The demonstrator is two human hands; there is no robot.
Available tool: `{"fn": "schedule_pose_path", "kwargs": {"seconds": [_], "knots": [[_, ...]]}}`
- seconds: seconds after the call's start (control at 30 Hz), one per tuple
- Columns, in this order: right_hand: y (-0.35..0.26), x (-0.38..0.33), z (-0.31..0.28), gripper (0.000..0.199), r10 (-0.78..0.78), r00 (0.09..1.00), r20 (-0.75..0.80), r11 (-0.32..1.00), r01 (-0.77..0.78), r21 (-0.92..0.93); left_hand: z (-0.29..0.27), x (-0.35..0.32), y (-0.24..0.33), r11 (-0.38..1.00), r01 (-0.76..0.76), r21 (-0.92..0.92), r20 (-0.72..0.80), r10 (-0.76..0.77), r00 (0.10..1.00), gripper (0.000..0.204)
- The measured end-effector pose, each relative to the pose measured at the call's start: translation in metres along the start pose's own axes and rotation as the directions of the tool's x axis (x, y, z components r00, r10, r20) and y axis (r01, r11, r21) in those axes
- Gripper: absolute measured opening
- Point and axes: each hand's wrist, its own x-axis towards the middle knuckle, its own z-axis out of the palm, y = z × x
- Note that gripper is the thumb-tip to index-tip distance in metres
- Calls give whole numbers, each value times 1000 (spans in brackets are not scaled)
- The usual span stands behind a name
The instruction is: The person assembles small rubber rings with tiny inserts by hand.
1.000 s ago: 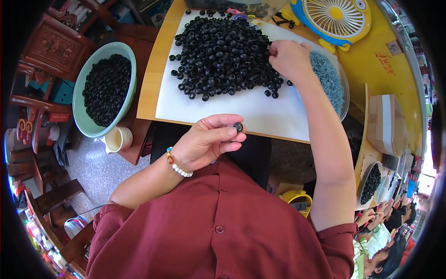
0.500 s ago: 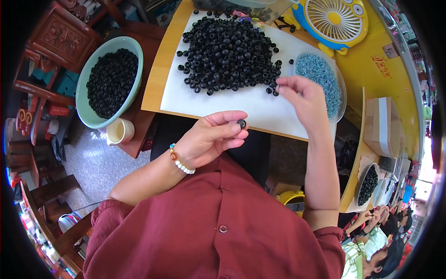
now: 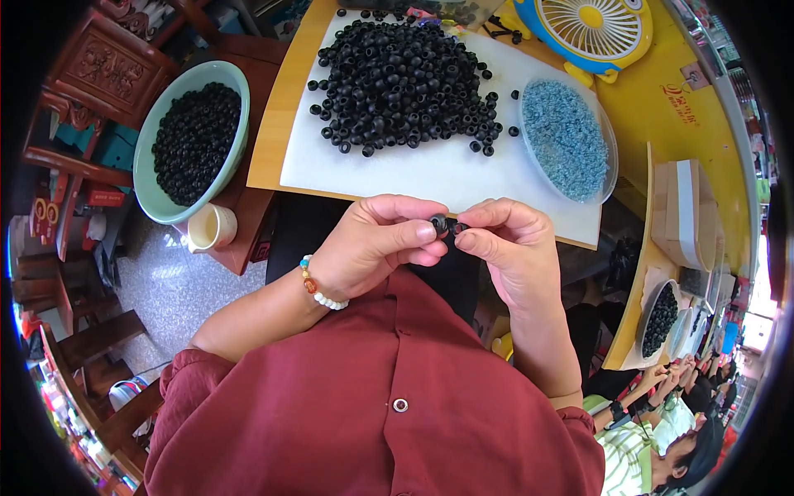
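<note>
My left hand [image 3: 372,244], with a beaded bracelet [image 3: 313,285] at its wrist, pinches a small black hollow bead-like piece [image 3: 439,222] between thumb and fingers. Against it, thumb and forefinger of my right hand [image 3: 513,241] hold another small black piece [image 3: 458,229]. The two pieces meet or nearly meet just off the near edge of the table; fingertips cover part of both. Beyond my hands, a big heap of such black pieces [image 3: 405,83] lies on a white board [image 3: 364,169]. A clear round tray [image 3: 613,169] of tiny light-blue bits [image 3: 566,136] sits at its right.
On the left, a pale green basin [image 3: 241,136] holds more black pieces, near a cream cup [image 3: 212,228]. A blue-and-yellow fan [image 3: 591,29] stands at the far right, with a cardboard box [image 3: 682,215] nearer. Other people [image 3: 662,446] sit at the lower right.
My right hand has come from the heap's right edge back toward me, bringing a black piece up to the one in my left hand. My left hand has barely moved.
</note>
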Motion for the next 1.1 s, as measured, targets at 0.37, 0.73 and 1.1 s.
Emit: {"fn": "schedule_pose_path", "kwargs": {"seconds": [0.37,0.73,1.1], "knots": [[2,-4,12,13,-230,973,15,873,213,-439,4,-4,4,978,-50,204,-61,64,996,21],[3,-4,7,17,133,991,18,983,-134,128,-7,1,-3,842,-362,400,180,315,932,17],[22,-3,6,15,193,966,171,944,-230,235,-9,2,-5,855,-368,366,246,292,924,17]]}}
